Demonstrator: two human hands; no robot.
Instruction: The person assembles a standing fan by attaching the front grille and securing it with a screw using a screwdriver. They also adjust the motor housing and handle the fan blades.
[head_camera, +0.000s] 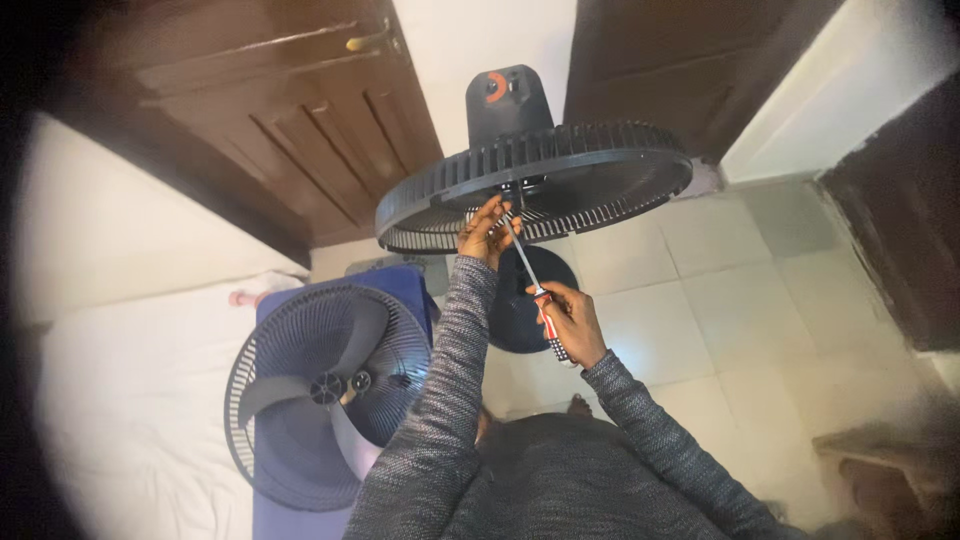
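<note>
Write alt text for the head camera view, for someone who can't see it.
A person's right hand holds a red-handled screwdriver up to a black fan's rear guard, while the left hand steadies its hub. A front grille with blades lies nearby.

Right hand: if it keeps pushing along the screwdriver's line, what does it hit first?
Likely the hub at the centre of the fan's rear guard. The right hand aims the screwdriver up there, and the left hand is at its tip. Depth is unclear.

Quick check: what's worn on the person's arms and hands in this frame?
Both arms wear long sleeves of a grey, speckled knit that reach the wrists. The left hand and right hand are bare: no gloves. No watch or rings can be made out.
</note>
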